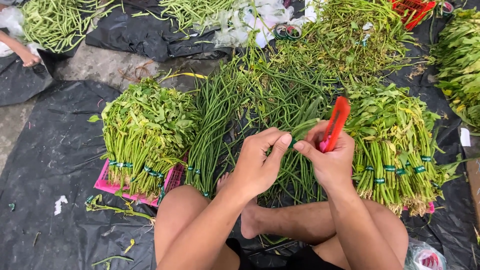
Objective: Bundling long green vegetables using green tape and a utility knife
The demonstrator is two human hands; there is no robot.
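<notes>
**Fingers pinched at centre frame, cutter in right hand**

Fingertips of both hands meeting at centre frame, over a heap of long beans [260, 105]. Left hand [257, 165] closed, thumb and forefinger pinched on something small and dark green at about the point where the two hands meet; too small to identify, possibly tape or a bean end. Right hand [330, 160] closed round the lower end of an orange-red utility cutter [335, 123], handle gripped in the palm, body sticking up and slightly right above the knuckles. Forefinger of the right hand extended left, tip just beside the left thumb. Blade end not distinguishable against the greens behind.

Pinched item largely hidden by the fingertips. Palms not visible; only backs of hands and forearms shown. Forearms cut off at bottom edge, crossed bare legs below them, one foot tucked under the left wrist.

Bundled leafy greens [145, 135] left of centre, banded with green tape, resting on a pink tray [107, 185] mostly covered by the stems. Second banded stack of greens [395, 145] right of the hands. Black plastic sheet [45, 165] underneath. Tape rolls [287, 31] at upper centre, partly buried. Another person's hand [27, 57] at upper left edge, arm cut off by the frame.
</notes>
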